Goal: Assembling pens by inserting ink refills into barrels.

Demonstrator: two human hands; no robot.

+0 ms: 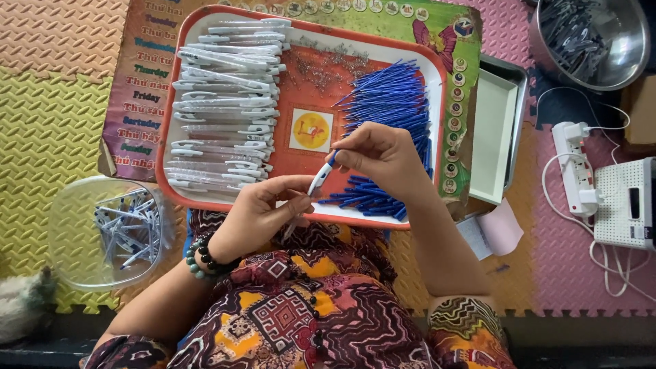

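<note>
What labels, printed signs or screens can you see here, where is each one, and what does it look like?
Printed mat: under the tray, rectangular, brownish with coloured lettering, green border with round pictures and a butterfly.
Square sticker: centre of the red tray, white with a yellow-orange circle.
White device: far right on the pink floor mat, boxy, with a small dark window.
Pink paper slip: right of the tray, blank side showing.

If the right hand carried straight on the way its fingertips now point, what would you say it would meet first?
The right hand points left and slightly down at the white pen it pinches, so that comes first. Just beyond are the left hand's fingers, though depth is unclear.
</note>
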